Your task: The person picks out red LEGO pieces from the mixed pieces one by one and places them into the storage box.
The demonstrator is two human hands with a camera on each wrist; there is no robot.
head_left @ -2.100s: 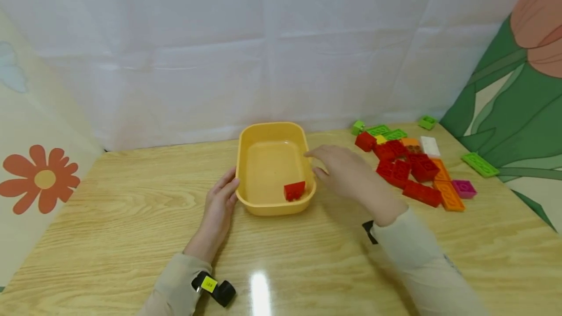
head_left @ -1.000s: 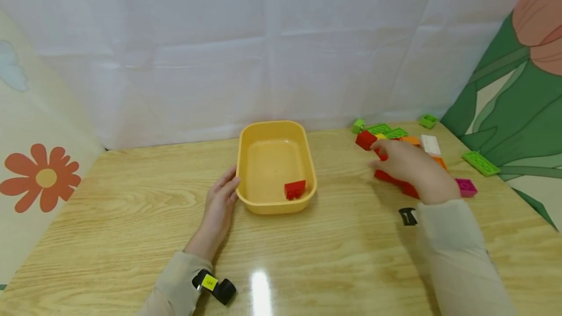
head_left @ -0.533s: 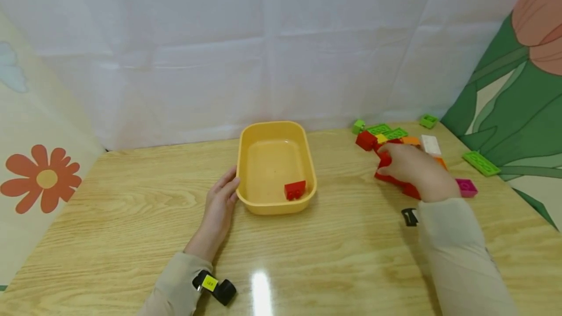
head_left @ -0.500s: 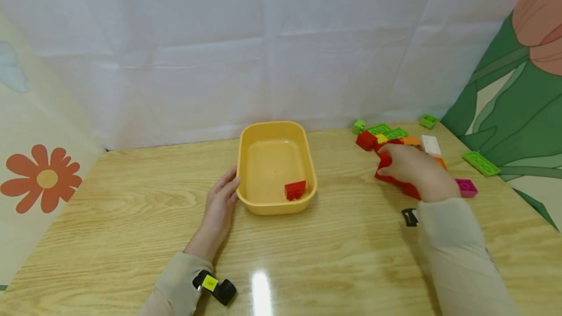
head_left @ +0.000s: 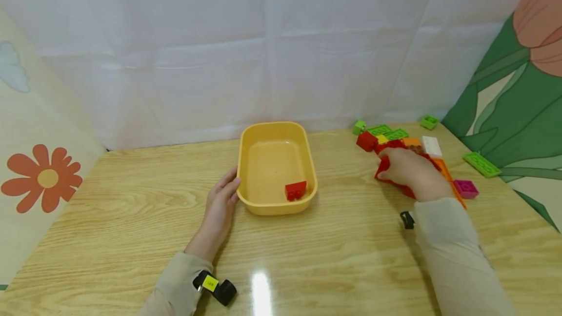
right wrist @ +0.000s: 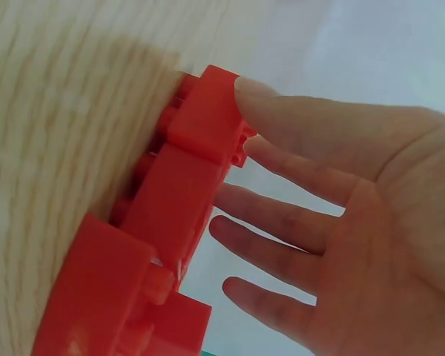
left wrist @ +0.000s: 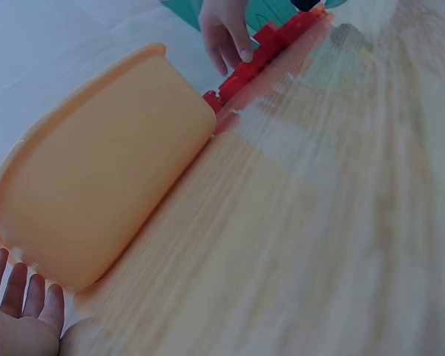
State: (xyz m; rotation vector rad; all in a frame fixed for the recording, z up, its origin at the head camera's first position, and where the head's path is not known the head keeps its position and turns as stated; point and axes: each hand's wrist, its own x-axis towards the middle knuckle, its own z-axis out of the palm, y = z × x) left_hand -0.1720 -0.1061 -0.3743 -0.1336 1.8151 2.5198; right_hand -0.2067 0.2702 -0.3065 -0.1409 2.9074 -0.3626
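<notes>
In the head view a yellow plastic bin point(head_left: 276, 209) stands mid-table with a red toy brick point(head_left: 295, 190) in its near right corner. My left hand point(head_left: 221, 204) rests at the bin's left side, thumb at the rim; its fairly straight fingers point(left wrist: 33, 297) lie along the outer wall in the left wrist view. My right hand point(head_left: 408, 167) is low over the pile of red bricks at the right. Seen from the right wrist, its thumb touches the end of a red brick point(right wrist: 204, 111), and the other fingers extend beside the row of bricks, not wrapped around it.
Around the right hand lie green plates point(head_left: 482, 164), a white brick point(head_left: 431, 147), a magenta brick point(head_left: 466, 188) and orange pieces point(head_left: 442, 168). A white cloth point(head_left: 184, 52) hangs behind the wooden table point(head_left: 145, 218). Flower-patterned panels point(head_left: 518, 126) border both sides.
The right hand has moved from the bin's right rim to the red bricks, its thumb and fingers coming closer to them. The left hand and the bin have stayed in place.
</notes>
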